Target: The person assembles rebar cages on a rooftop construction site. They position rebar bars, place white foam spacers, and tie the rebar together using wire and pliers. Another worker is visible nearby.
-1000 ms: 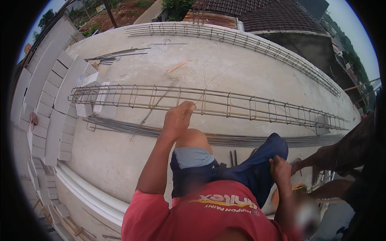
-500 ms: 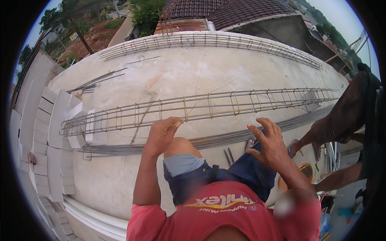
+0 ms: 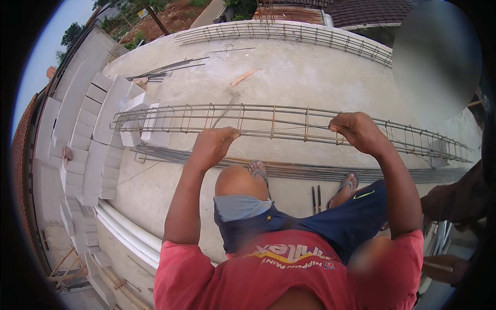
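A long rebar cage [image 3: 274, 123] lies crosswise in front of me, its left end on pale blocks [image 3: 155, 137] and its right part over another block [image 3: 439, 145]. My left hand [image 3: 213, 147] is closed in a pinch at the cage's near lower bar. Farther right, my right hand [image 3: 360, 133] reaches over the cage, thumb and fingers pinched together. A thin wire [image 3: 289, 129] seems to run along the cage from one hand to the other. The fingertips partly hide how it is held.
Loose steel bars [image 3: 181, 156] lie on the concrete between the cage and my feet. Two dark rods or handles [image 3: 313, 199] rest near my sandal. Stacked pale blocks [image 3: 77, 135] and white pipes [image 3: 124, 227] line the left. A second cage [image 3: 289, 33] lies behind. Another person [image 3: 454, 199] is close on the right.
My right hand, earlier open with fingers spread in front of the cage, has moved up to the cage and closed. My left hand stays pinched at the near bar. The view has turned left.
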`<state>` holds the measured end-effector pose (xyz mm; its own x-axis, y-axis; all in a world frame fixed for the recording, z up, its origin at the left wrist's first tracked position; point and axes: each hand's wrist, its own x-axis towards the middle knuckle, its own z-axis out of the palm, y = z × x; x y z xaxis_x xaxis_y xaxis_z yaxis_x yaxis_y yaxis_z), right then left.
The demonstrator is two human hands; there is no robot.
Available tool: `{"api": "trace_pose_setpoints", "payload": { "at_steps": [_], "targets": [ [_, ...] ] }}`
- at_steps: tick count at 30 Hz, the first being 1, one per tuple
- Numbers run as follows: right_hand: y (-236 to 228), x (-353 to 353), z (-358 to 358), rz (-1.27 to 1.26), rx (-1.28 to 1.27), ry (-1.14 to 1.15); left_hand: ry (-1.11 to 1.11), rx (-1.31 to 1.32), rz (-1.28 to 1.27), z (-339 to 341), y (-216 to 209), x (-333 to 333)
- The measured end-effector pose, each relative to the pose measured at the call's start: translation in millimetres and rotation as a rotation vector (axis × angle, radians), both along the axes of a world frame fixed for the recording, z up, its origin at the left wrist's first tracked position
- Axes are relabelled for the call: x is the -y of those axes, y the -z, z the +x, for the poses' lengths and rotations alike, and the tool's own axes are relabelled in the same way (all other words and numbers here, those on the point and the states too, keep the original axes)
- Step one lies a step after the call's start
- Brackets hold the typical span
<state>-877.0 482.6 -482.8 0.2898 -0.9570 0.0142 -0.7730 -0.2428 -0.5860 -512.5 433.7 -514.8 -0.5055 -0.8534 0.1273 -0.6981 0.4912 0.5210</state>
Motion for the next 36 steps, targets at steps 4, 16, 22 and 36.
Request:
{"api": "trace_pose_setpoints", "payload": {
  "at_steps": [4, 16, 22, 36],
  "targets": [
    [22.5, 12.4, -15.6, 0.05, 0.006, 0.092, -0.076, 0.009, 0.099, 7.5, 24.9, 24.6],
    [85.1, 27.9, -27.0, 0.051, -0.118, -0.019, -0.256, 0.293, 0.438, 37.2, 75.2, 75.1],
    [85.7, 21.1, -21.1, -0.048, -0.006, 0.021, 0.106, -0.043, 0.516, -111.8, 24.0, 59.4],
    [62.8, 8.1, -54.9, 0.123, 0.49, 0.448, 0.105, -0.245, 0.546, -231.3, 34.9, 44.8]
  ]
}}
